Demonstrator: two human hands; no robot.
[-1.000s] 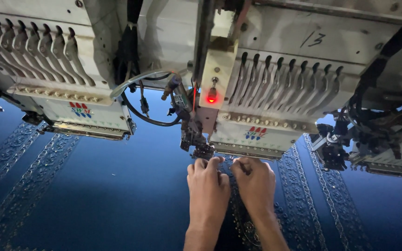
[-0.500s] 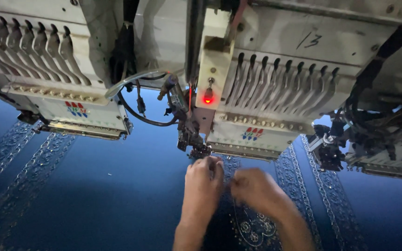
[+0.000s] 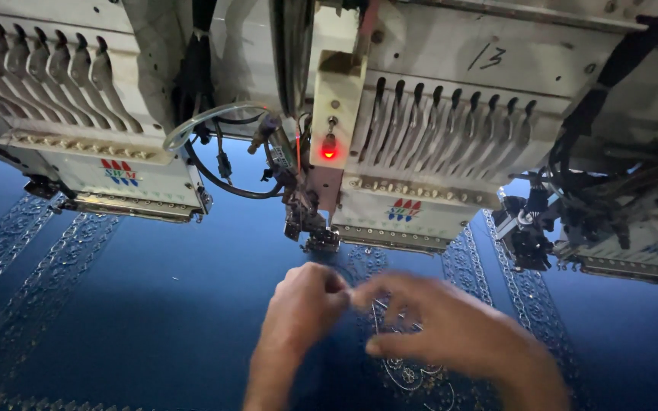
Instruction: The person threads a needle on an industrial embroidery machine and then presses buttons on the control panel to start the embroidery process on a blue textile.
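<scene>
A: Both hands have dropped away from the cream multi-needle embroidery head point(image 3: 413, 152); right hand point(image 3: 451, 331) blurred, grip unreadable.
B: Left hand point(image 3: 302, 304) pinches closed, contents hidden. Dark blue embroidered cloth point(image 3: 154, 304) lies beneath, open leftward.

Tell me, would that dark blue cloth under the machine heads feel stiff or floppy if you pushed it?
The cloth lies flat and smooth beneath the heads, so it is probably stretched taut and would give little. Its stitched bands likely feel firmer than the plain parts. The left hand and right hand hover close above it.
</scene>
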